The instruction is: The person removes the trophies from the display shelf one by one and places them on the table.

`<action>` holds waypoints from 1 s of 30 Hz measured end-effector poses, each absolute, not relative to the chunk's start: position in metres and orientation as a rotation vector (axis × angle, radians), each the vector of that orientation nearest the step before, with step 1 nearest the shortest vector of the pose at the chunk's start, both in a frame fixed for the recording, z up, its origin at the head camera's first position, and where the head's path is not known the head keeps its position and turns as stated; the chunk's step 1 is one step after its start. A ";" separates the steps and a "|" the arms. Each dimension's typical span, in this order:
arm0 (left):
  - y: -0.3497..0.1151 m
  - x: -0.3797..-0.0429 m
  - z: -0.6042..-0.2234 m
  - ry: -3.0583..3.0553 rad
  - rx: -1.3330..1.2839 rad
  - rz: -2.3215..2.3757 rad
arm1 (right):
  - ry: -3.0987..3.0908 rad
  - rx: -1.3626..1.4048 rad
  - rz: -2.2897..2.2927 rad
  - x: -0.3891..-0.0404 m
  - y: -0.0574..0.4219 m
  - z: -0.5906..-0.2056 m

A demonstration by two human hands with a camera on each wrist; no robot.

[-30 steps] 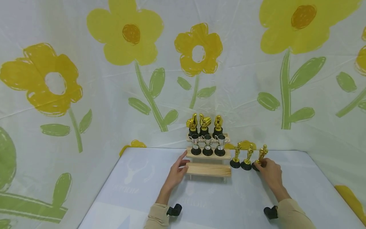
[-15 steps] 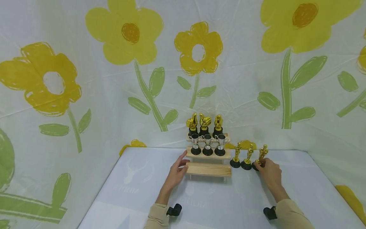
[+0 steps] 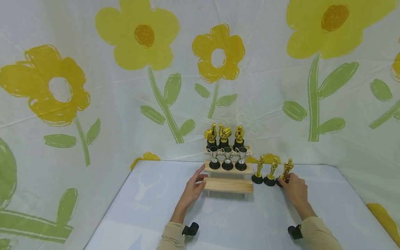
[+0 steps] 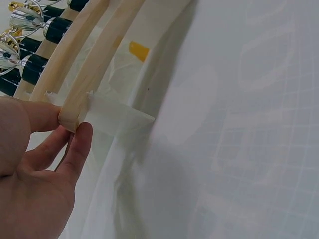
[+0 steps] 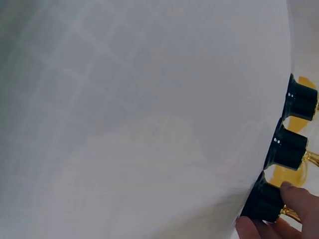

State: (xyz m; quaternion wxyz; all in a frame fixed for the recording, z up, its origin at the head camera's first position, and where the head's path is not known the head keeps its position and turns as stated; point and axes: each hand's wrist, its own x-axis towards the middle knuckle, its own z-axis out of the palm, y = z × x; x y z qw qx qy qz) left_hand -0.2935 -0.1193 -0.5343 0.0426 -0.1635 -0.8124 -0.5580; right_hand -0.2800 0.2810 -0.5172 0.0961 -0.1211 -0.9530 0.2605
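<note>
A three-tier wooden display stand (image 3: 228, 185) is on the table, its lowest board bare on top. My left hand (image 3: 191, 191) holds the left end of that board. In the left wrist view the thumb and fingers pinch the board's end (image 4: 82, 94). To the stand's right, gold figurine trophies stand upright in a row: a left one (image 3: 259, 168), a middle one (image 3: 273, 169) and a right one (image 3: 288, 166). My right hand (image 3: 296, 189) grips the right one low down; its black base (image 5: 263, 201) sits on the table in the right wrist view.
Silver cup trophies (image 3: 227, 154) line the middle tier. Gold hand-shaped trophies (image 3: 224, 132) stand on the top tier behind them. A flower-printed cloth (image 3: 256, 104) hangs behind the white table (image 3: 150, 208).
Both hands keep their places and holds, and the trophies and stand stay put. Only the head view shifts very slightly.
</note>
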 end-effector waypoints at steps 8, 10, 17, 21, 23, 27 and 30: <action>-0.121 -0.293 -0.533 -2.489 -0.511 -1.700 | -2.879 -0.290 0.796 -0.280 0.285 -0.515; -0.121 -0.293 -0.532 -2.490 -0.516 -1.703 | -2.888 -0.273 0.793 -0.278 0.286 -0.514; -0.119 -0.292 -0.531 -2.507 -0.499 -1.701 | -2.972 -0.293 0.814 -0.270 0.286 -0.505; -0.119 -0.292 -0.530 -2.498 -0.496 -1.702 | -3.129 -0.351 0.825 -0.264 0.282 -0.492; -0.119 -0.292 -0.530 -2.495 -0.504 -1.696 | -3.213 -0.363 0.817 -0.261 0.279 -0.483; -0.119 -0.292 -0.530 -2.504 -0.491 -1.697 | -3.321 -0.300 0.761 -0.257 0.269 -0.468; -0.119 -0.292 -0.531 -2.503 -0.494 -1.696 | -3.342 -0.235 0.718 -0.257 0.262 -0.460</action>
